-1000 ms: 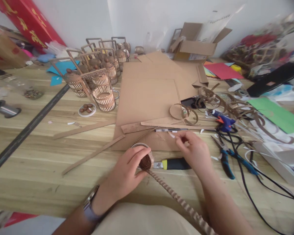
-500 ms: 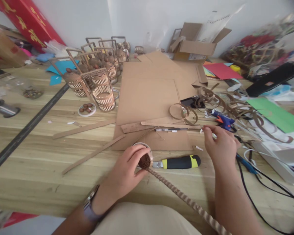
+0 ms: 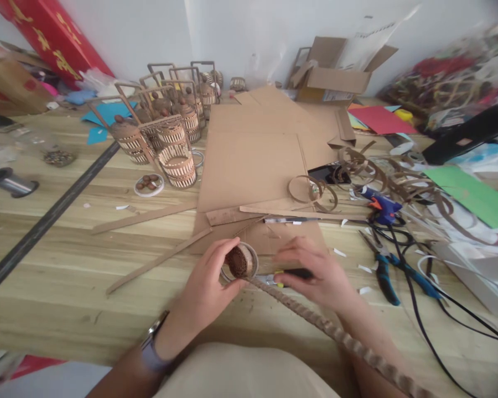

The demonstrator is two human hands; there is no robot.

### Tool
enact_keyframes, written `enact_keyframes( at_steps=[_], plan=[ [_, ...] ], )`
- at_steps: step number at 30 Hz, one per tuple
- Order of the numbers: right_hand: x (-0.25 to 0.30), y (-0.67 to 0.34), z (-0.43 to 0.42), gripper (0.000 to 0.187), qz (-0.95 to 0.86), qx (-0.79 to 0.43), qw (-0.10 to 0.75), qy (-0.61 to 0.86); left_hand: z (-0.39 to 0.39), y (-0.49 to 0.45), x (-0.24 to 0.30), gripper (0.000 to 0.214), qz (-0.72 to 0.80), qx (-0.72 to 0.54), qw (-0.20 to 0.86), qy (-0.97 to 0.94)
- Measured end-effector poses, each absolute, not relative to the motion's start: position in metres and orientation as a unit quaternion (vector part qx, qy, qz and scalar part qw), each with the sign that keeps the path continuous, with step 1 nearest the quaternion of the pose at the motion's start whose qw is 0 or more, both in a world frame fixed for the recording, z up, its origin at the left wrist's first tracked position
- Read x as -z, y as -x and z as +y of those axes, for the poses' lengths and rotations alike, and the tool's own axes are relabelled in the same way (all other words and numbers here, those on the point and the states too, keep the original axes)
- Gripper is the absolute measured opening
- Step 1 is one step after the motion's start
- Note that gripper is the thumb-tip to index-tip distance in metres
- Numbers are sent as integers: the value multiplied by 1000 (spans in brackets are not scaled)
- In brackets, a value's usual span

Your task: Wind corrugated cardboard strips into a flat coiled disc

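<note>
My left hand (image 3: 213, 276) is closed around a coiled corrugated cardboard strip (image 3: 241, 261), which sits in a pale ring (image 3: 254, 260). The strip's loose tail (image 3: 315, 320) runs down to the lower right, crossing in front of my right forearm. My right hand (image 3: 315, 271) is over a yellow-and-black utility knife (image 3: 279, 279), its thumb and fingers apart and slightly blurred. It hides much of the knife's handle, and I see nothing held in it. A slim pen-like tool (image 3: 290, 220) lies on the cardboard just beyond.
Large cardboard sheets (image 3: 253, 160) cover the table's middle. Several small woven baskets (image 3: 177, 168) with tall handles stand left, near a dish of brown beads (image 3: 149, 185). Blue-handled pliers (image 3: 388, 276), a glue gun (image 3: 384, 207), cables and curled strips (image 3: 369, 166) crowd the right.
My right hand has moved left and nearer me, from beside the pen-like tool's tip to over the knife, uncovering the pliers. My left hand has tilted the coil slightly, showing more of it.
</note>
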State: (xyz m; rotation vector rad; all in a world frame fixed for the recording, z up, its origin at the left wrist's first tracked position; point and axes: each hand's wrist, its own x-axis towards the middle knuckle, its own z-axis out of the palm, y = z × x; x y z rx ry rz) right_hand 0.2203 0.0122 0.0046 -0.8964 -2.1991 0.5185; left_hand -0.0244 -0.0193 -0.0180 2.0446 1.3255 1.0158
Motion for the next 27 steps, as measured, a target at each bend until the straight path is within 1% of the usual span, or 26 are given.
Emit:
enact_keyframes(
  at_steps=[3, 6, 9, 14, 20, 27],
  plan=[
    [-7, -204, 3, 17, -845, -248, 374, 293, -18, 25, 19, 66, 489, -375, 251, -747],
    [-10, -197, -2, 11, -826, -269, 422, 260, -16, 24, 16, 64, 484, -370, 253, -751],
    [-11, -196, -4, 13, -807, -264, 445, 286, -16, 23, 14, 61, 472, -361, 264, -759],
    [-11, -197, -7, 10, -781, -268, 455, 333, -17, 23, 12, 59, 436, -358, 274, -779],
    [-11, -195, -3, 13, -772, -279, 456, 343, -17, 23, 10, 56, 407, -333, 271, -806],
    [-7, -193, -3, 12, -760, -288, 447, 374, -18, 22, 10, 58, 374, -312, 248, -837]
  ],
)
